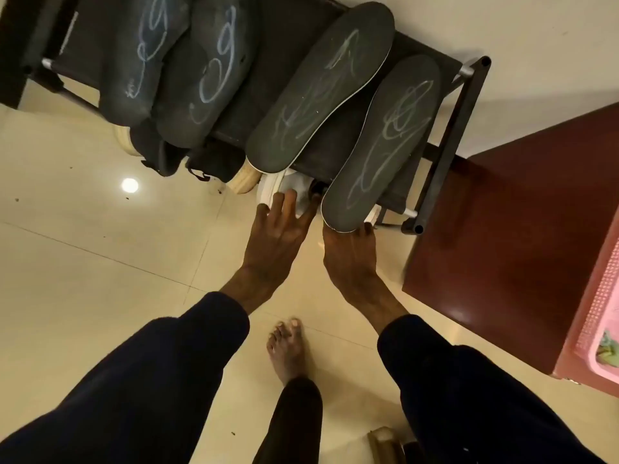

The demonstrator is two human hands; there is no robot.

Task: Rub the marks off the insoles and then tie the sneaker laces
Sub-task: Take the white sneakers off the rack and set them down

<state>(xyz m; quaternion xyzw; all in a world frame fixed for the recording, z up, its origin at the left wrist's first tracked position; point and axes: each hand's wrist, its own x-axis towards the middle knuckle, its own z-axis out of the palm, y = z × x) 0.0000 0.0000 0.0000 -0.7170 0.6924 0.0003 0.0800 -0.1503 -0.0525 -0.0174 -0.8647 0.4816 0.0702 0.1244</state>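
**Both hands at the rack's front edge, marks all still there**

You've got four insoles laid marked side up across the top of the shoe rack [445, 145]. That makes sense: they're flat, face up, and every scribble is reachable. Pale loops show on all four, so I'd say the rubbing hasn't started.

Your right hand [348, 259] is up against the near end of the right-most insole [382, 145], which runs away from it toward 1 o'clock and overhangs the rack's front edge. The fingertips disappear under that end, so I honestly can't tell if the grip is pinching it or just touching it. My guess is you're steadying it or about to lift it off.

Your left hand [278, 236] is just beside it at 9 o'clock. The grip is wide, with the fingers straight and spread. The tips touch the white sneaker [278, 189], which sits at 12 o'clock from that hand, tucked under the rack.

The second insole [321, 88] is near, just past the sneaker. The third insole [214, 68] and far-left insole [144, 58] are off at 11 and 10 o'clock, well apart from both hands.
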